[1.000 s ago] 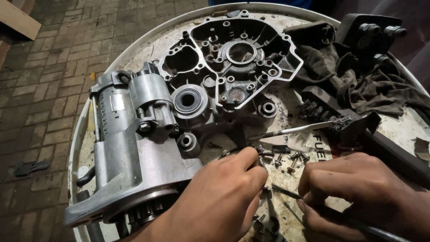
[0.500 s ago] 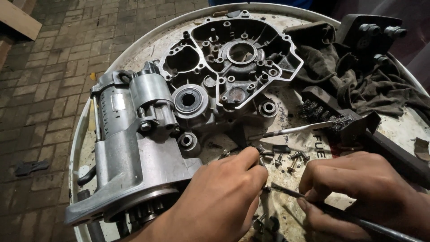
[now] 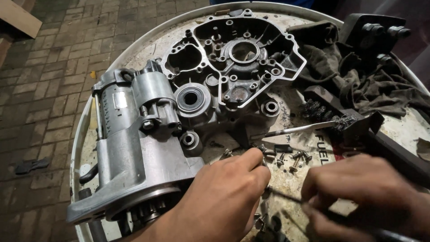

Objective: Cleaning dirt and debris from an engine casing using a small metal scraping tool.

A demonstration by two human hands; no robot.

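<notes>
The silver engine block (image 3: pixel 134 152) serves as the landmark, lying on the round white tabletop (image 3: pixel 148 45) with its long axis running from near-left up toward the dark crankcase cover (image 3: pixel 233 58). Just right of its near end, the left hand (image 3: pixel 224 197) is curled, fingertips pinched at the scattered screws (image 3: pixel 286 157); whether it grips one I cannot tell. These screws lie right of the block, between the two hands, nearer the left one. Farther right, the blurred right hand (image 3: pixel 367 188) is closed around a thin dark tool (image 3: pixel 286 197) whose tip points leftward toward the left hand. Beyond the screws lies a screwdriver (image 3: pixel 295 130).
</notes>
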